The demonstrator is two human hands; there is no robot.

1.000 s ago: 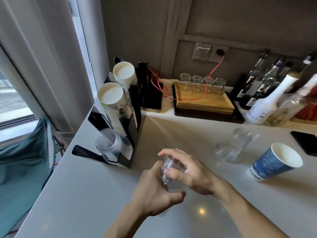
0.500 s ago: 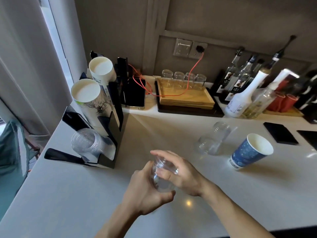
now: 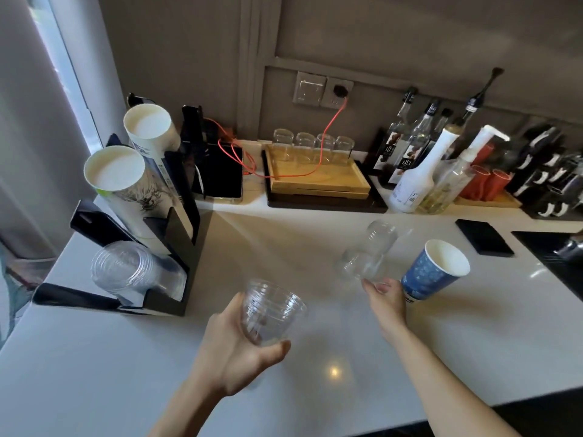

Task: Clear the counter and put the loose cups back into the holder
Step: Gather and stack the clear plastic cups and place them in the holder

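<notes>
My left hand holds a clear plastic cup above the white counter, its mouth tilted up and right. My right hand reaches to the clear cups lying on their sides mid-counter, and its fingertips touch the nearest one. A blue paper cup lies on its side just right of that hand. The black cup holder stands at the left, with a stack of clear cups in its lowest slot and two stacks of white paper cups above.
A wooden tray with several glass jars stands at the back under a red cable. Syrup bottles and red cups crowd the back right. A black coaster lies right of the blue cup. A black tablet leans behind the holder.
My right hand has let go of the clear cup and moved right to the lying clear cups. My left hand keeps the cup alone, now tilted mouth-up.
</notes>
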